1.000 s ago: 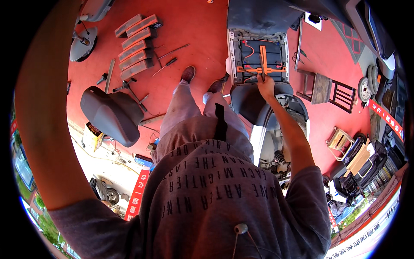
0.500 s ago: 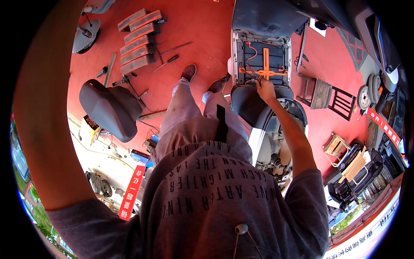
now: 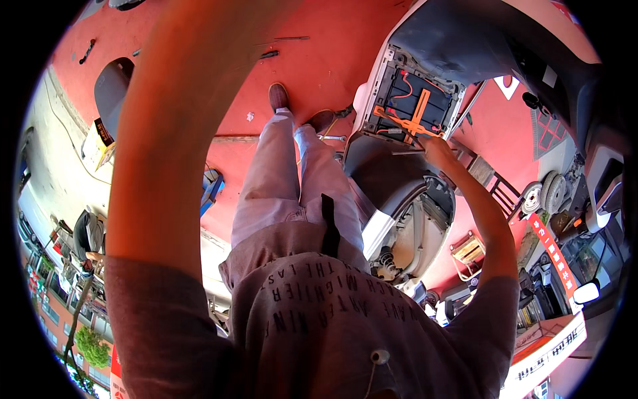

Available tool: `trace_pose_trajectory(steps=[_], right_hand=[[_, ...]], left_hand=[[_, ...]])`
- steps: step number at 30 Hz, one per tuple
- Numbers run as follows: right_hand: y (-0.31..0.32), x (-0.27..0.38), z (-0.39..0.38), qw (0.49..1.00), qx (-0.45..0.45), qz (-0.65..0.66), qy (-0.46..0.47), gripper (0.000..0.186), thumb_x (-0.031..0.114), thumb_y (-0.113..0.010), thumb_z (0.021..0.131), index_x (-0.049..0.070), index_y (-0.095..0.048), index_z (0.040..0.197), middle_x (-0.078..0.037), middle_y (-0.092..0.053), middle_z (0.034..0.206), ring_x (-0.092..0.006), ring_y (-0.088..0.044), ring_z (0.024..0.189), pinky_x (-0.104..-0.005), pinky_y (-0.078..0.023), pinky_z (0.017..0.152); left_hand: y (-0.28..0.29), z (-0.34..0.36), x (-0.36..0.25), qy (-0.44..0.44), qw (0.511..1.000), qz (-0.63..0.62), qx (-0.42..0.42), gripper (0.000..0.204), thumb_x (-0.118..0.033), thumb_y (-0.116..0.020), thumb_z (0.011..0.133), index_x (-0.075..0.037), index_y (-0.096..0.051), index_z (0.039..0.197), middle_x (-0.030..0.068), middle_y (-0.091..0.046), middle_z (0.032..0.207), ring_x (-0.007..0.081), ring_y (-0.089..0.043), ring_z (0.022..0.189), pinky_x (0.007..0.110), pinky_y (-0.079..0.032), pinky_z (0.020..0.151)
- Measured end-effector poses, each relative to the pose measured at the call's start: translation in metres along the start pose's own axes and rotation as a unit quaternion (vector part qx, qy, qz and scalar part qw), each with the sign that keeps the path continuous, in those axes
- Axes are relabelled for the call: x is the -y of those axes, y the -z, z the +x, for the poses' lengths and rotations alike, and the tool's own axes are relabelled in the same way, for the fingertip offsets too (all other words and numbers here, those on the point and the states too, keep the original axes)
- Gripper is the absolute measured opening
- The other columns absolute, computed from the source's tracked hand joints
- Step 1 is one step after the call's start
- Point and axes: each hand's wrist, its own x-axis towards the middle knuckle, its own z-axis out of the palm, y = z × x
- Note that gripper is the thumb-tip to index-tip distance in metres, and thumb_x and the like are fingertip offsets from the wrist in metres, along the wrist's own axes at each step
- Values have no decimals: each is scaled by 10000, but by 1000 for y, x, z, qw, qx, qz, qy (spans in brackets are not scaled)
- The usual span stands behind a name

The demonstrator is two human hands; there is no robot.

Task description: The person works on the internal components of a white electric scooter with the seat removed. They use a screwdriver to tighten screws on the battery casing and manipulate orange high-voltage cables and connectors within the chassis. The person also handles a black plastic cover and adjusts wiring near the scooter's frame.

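At the open compartment of the scooter (image 3: 399, 199), under the raised seat, the right hand (image 3: 435, 147) is resting on the compartment's near rim. The black battery (image 3: 415, 100) is lying in the compartment just beyond the hand, crossed by orange straps (image 3: 417, 120). One strap is running along the battery's long axis, away from the person; the other is crossing it close to the rim.

The strap crossing is sitting just ahead of the right fingertips, touching or nearly touching them; I cannot tell which at this size. The finger state is unclear too: they are looking curled together rather than spread, but whether they are pinching a strap is not visible.

The left arm (image 3: 179, 133) is stretching up and across the view, well apart from the battery; the left hand is running out of frame at the top edge, so its fingers cannot be judged. The right hand is clearly the nearer one.

The person's shoes (image 3: 299, 110) are standing on the red floor (image 3: 319, 53), just left of the scooter. A grey seat pad (image 3: 113, 86) is lying far to the left.
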Motion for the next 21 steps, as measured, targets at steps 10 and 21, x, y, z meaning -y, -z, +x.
trace_pose_trajectory(steps=[10, 21], right_hand=[[23, -42, 21, 958, 149, -205, 134, 169, 115, -481, 745, 8, -481, 876, -128, -553, 559, -276, -569, 535, -376, -444, 479], [11, 21, 47, 880, -60, 361, -303, 144, 114, -540, 822, 1, -587, 747, -6, -495, 543, -37, -422, 441, -218, -314, 398]], left_hand=[[-4, -328, 177, 495, 842, -122, -174, 211, -187, -483, 848, 7, -561, 818, 34, -554, 661, 94, -528, 572, 215, -425, 508], [-84, -359, 189, 582, 791, -184, 49, 220, -163, -439, 849, -2, -585, 886, 61, -615, 701, 125, -588, 597, 235, -476, 553]])
